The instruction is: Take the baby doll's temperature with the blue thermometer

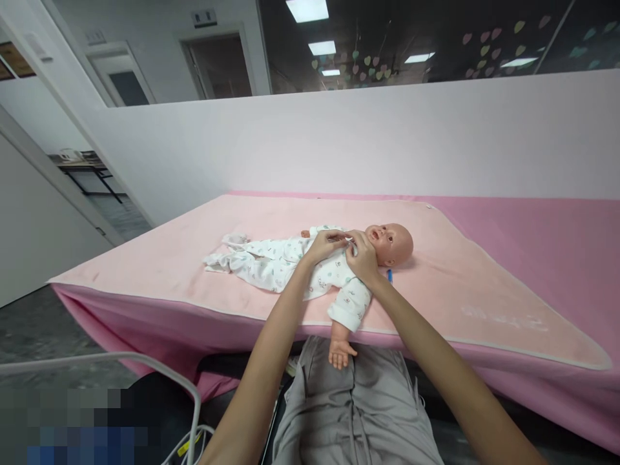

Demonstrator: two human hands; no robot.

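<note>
A baby doll (394,244) lies on its back, head to the right and legs to the left. It wears white patterned baby clothes (271,261), which cover its feet. My left hand (325,245) is over the doll's chest, fingers pinched at the front of the clothes. Close beside it, my right hand (362,255) is bent at the collar just below the chin, its fingers also pinched on the fabric. The fingertips of both hands nearly meet, and what lies right between them is partly hidden. The doll's near arm (341,349) hangs over the table edge.
A peach pad (460,284) lies on a pink cloth (557,252) over the table. Something small and blue (389,276) shows by the doll's neck. A white wall (387,142) stands behind. At the lower left are a curved metal rail (145,358) and cables.
</note>
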